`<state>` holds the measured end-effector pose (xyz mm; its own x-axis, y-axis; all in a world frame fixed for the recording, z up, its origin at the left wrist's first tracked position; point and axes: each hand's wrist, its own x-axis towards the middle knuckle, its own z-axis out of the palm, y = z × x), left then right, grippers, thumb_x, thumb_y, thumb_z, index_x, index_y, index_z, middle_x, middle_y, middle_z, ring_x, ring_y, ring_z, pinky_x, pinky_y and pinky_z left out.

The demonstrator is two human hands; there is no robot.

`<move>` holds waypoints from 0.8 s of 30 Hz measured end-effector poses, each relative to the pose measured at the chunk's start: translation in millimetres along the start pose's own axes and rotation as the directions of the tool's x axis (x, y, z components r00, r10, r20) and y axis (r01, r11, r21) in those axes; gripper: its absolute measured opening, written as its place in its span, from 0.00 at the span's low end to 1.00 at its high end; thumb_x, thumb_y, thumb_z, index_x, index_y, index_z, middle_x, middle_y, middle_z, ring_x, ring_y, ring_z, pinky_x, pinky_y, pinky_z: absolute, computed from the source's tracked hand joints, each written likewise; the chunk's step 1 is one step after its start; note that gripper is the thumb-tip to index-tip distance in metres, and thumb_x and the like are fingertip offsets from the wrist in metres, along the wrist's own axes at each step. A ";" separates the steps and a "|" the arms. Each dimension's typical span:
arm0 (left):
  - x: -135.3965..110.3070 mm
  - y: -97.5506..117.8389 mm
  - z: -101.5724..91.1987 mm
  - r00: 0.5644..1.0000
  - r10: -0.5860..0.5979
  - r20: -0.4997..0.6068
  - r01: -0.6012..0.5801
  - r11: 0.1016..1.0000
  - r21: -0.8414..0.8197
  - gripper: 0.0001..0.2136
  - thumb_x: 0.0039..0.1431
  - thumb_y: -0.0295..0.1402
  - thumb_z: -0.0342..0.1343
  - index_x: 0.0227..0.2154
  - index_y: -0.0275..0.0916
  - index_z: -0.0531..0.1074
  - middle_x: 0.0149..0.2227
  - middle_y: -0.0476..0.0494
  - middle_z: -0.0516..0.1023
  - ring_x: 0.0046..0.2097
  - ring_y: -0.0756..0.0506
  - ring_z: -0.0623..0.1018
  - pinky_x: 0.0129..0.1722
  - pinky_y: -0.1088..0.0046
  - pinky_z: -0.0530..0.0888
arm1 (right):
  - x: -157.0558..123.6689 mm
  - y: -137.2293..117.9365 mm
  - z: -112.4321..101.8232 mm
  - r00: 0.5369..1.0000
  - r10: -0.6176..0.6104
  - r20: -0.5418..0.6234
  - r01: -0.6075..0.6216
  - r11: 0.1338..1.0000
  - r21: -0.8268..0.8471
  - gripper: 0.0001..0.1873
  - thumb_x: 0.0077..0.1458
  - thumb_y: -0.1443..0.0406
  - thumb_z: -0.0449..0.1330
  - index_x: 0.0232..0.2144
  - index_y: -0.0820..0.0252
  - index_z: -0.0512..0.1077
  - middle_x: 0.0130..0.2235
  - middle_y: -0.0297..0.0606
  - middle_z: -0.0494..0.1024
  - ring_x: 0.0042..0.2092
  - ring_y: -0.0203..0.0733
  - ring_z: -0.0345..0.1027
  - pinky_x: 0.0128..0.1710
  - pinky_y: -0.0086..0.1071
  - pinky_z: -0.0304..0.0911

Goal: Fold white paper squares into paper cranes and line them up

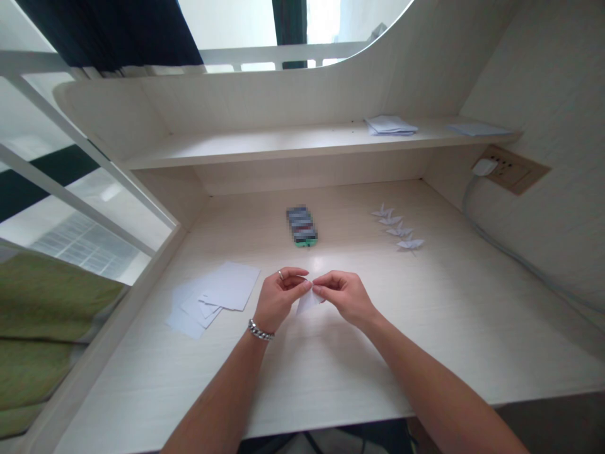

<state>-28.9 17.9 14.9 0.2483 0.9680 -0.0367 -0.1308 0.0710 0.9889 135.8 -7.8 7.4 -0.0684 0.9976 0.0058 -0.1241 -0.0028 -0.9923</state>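
Observation:
Between my hands is a small folded piece of white paper point(308, 301), held just above the desk. My left hand point(282, 294), with a ring and a chain bracelet, pinches its upper left side between thumb and fingers. On the other side my right hand point(344, 295) pinches the paper near the top, its fingertips almost touching the left thumb. The fingers partly cover the paper, so its exact folds cannot be made out. Loose white paper sheets point(231, 285) lie overlapping to the left of my left hand.
Several folded paper cranes point(399, 231) stand in a row at the back right. A blurred dark object with a green end point(302, 226) lies behind my hands. The shelf point(265, 142) holds a paper stack point(390, 125). A cable point(515, 255) runs from the wall socket point(517, 170).

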 end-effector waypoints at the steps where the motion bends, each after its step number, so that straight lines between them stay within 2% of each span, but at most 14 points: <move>1: 0.3 -0.8 -0.3 1.000 0.004 0.001 -0.004 1.000 0.005 0.13 0.44 0.32 0.68 0.34 0.35 0.75 0.27 0.46 0.80 0.30 0.48 0.78 0.32 0.74 0.74 | 0.1 0.2 0.0 1.000 0.000 0.002 0.000 1.000 -0.002 0.09 0.44 0.61 0.68 0.28 0.61 0.78 0.26 0.36 0.79 0.28 0.38 0.71 0.30 0.33 0.67; 7: 3.6 -7.8 -0.7 0.999 0.020 -0.034 -0.023 0.997 -0.075 0.10 0.42 0.27 0.67 0.29 0.35 0.74 0.26 0.50 0.77 0.28 0.52 0.75 0.30 0.78 0.71 | 2.4 5.9 0.9 1.000 0.020 0.013 -0.020 0.999 0.031 0.09 0.43 0.62 0.68 0.28 0.62 0.78 0.27 0.36 0.79 0.28 0.37 0.71 0.30 0.33 0.67; 10: 3.9 -7.8 1.0 0.998 -0.008 -0.055 0.001 0.992 -0.126 0.09 0.44 0.28 0.65 0.30 0.35 0.73 0.25 0.51 0.76 0.27 0.53 0.74 0.28 0.79 0.71 | 4.0 7.6 1.2 0.999 0.036 0.001 -0.036 0.997 0.063 0.11 0.41 0.61 0.69 0.28 0.63 0.78 0.26 0.36 0.79 0.27 0.37 0.71 0.29 0.33 0.67; 13: 2.2 -4.6 3.2 0.999 -0.026 -0.026 0.024 0.997 -0.078 0.11 0.47 0.31 0.65 0.34 0.35 0.72 0.25 0.50 0.76 0.27 0.52 0.74 0.28 0.78 0.71 | 4.9 7.7 0.8 0.999 0.033 -0.023 -0.031 0.997 0.076 0.12 0.41 0.60 0.69 0.27 0.63 0.78 0.25 0.36 0.78 0.27 0.37 0.70 0.29 0.33 0.68; 15: 0.8 -2.0 4.3 1.000 -0.012 -0.006 0.012 1.000 -0.010 0.14 0.45 0.31 0.66 0.35 0.35 0.71 0.26 0.49 0.77 0.28 0.51 0.76 0.30 0.77 0.72 | 5.1 7.8 0.4 0.999 0.018 -0.029 -0.016 0.998 0.064 0.12 0.41 0.60 0.69 0.26 0.63 0.78 0.25 0.36 0.78 0.26 0.36 0.70 0.28 0.32 0.67; 19: 0.0 1.4 3.9 0.998 -0.011 -0.062 0.013 0.999 0.040 0.19 0.43 0.31 0.68 0.38 0.35 0.70 0.26 0.48 0.78 0.29 0.50 0.77 0.31 0.75 0.73 | 5.5 8.2 -1.3 0.999 0.041 -0.012 -0.040 0.998 0.057 0.13 0.42 0.59 0.69 0.28 0.63 0.77 0.26 0.37 0.79 0.27 0.37 0.71 0.28 0.32 0.68; 24: 0.9 0.8 2.7 0.995 0.002 -0.101 0.001 1.000 0.030 0.17 0.43 0.31 0.67 0.37 0.35 0.70 0.26 0.49 0.77 0.29 0.51 0.76 0.29 0.76 0.72 | 5.9 6.1 -3.3 0.997 0.080 -0.005 -0.079 0.994 0.071 0.15 0.41 0.59 0.70 0.30 0.64 0.77 0.26 0.37 0.79 0.26 0.37 0.72 0.29 0.33 0.68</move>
<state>-26.3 18.2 16.0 0.1502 0.9874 -0.0491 -0.1019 0.0649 0.9927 137.9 -1.7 0.9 -0.0736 0.9945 -0.0738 -0.1880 -0.0865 -0.9784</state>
